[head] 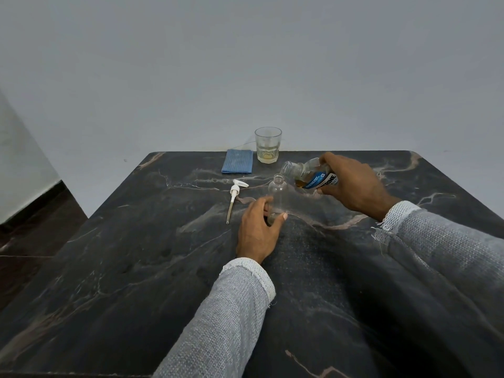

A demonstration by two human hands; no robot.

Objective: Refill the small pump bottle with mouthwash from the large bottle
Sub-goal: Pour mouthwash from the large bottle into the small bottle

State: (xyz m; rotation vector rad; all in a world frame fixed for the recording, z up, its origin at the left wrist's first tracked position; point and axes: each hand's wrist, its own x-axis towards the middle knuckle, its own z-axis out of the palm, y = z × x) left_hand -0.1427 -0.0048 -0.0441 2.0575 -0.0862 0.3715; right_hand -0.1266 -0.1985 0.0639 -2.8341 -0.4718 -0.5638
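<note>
A small clear bottle stands upright on the dark marble table with its neck uncapped. My left hand grips its lower part. My right hand holds the large mouthwash bottle, which has a blue label and amber liquid. This bottle is tilted, and its uncapped mouth sits just above and to the right of the small bottle's neck. The white pump head with its dip tube lies on the table to the left of the small bottle.
A glass tumbler holding a little pale liquid stands at the table's far edge. A folded blue cloth lies beside it on the left. A grey wall rises behind the table; dark floor shows at left.
</note>
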